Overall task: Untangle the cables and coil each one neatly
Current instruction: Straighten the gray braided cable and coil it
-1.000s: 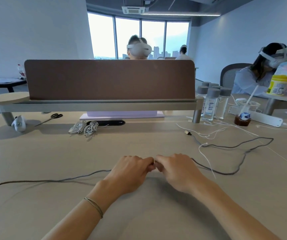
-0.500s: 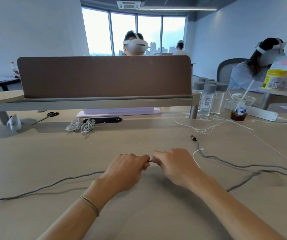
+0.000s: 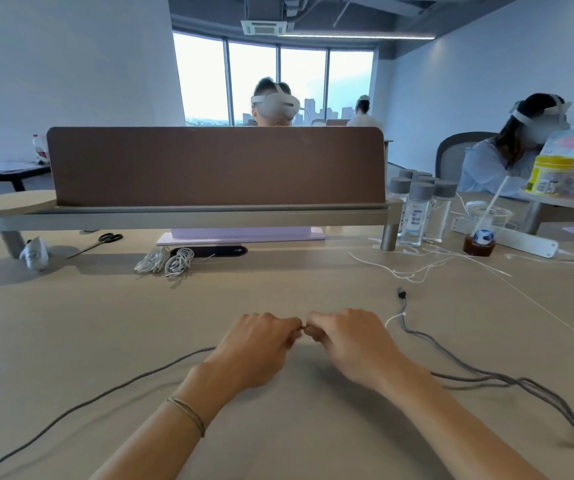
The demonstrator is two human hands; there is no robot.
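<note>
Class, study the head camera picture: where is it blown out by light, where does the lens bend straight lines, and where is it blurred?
Head view: the windows are overexposed to near white; the wide lens bows the brown divider panel and the desk edges; the grey cable smears at the right edge; one seated person's face is blurred out.

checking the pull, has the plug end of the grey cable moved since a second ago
Yes. The plug has slid toward the person: earlier it lay among the loose white cables, now it lies clear of them, nearer the right hand.
</note>
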